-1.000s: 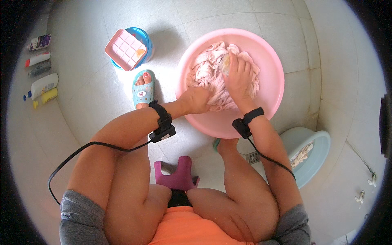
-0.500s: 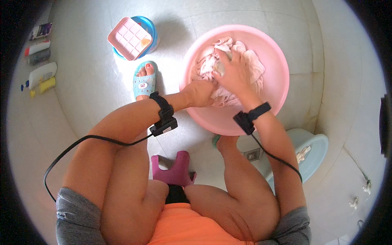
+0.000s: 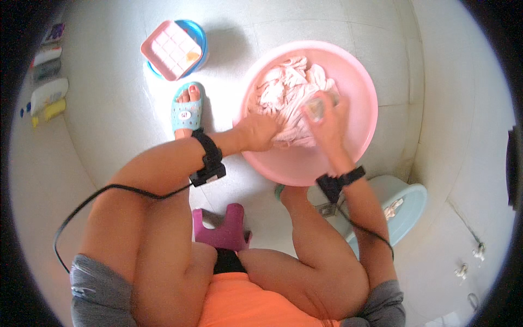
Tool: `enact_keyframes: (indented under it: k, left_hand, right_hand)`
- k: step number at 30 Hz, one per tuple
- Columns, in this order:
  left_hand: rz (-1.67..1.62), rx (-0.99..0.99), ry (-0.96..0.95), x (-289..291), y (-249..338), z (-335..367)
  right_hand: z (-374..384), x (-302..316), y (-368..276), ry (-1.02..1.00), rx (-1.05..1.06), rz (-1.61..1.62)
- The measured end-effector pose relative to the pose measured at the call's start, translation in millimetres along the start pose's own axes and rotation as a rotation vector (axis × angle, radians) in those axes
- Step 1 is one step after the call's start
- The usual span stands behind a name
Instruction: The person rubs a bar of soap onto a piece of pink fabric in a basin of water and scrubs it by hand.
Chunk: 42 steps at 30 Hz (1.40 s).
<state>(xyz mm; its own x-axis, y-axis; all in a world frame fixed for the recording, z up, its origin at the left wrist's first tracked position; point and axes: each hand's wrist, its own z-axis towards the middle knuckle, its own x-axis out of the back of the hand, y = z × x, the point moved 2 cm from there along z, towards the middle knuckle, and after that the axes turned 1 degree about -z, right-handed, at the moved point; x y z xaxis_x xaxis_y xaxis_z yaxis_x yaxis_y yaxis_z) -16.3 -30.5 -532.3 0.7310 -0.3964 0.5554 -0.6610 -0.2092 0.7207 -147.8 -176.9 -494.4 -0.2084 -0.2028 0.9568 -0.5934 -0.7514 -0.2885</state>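
Observation:
In a wide pink basin (image 3: 357, 117) lies a crumpled, wet-looking pale pink cloth (image 3: 289, 90). My left hand (image 3: 257, 132) is at the basin's near left side, its fingers closed on the edge of the cloth; the fingertips are hidden in the folds. Over the right part of the cloth is my right hand (image 3: 331, 128), curled round a small pale yellow-green block (image 3: 315, 109) that looks like a bar of soap. Motion blurs this hand, and I cannot tell whether the bar touches the cloth.
A pink gridded tray (image 3: 171, 52) sits on a blue bucket (image 3: 200, 35) at the far left. Behind my right forearm, a pale blue basin (image 3: 417, 204) holds some light cloth. A magenta stool (image 3: 220, 231) stands between my legs. Several bottles (image 3: 50, 95) line the left wall.
My right hand has drawn back toward me and slightly right, bringing the yellow-green bar into clearer view. My left hand has shifted slightly left and nearer. The whole view has shifted a little.

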Motion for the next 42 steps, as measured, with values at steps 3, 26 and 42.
enact_keyframes:
  k: [3, 26, 42]
  left_hand:
    - [-0.047, -0.017, 0.002, 3, 6, 1]
    - [-0.061, 0.179, -0.068, 22, 5, 3]
    - [-0.048, 0.069, 0.212, 28, 24, 90]
  right_hand:
    - [-26, -3, -31, -0.173, 0.127, 0.147]
    - [-31, -3, 74, -0.018, -0.598, 0.951]
    - [-32, 43, 76, -0.084, -0.601, 2.133]
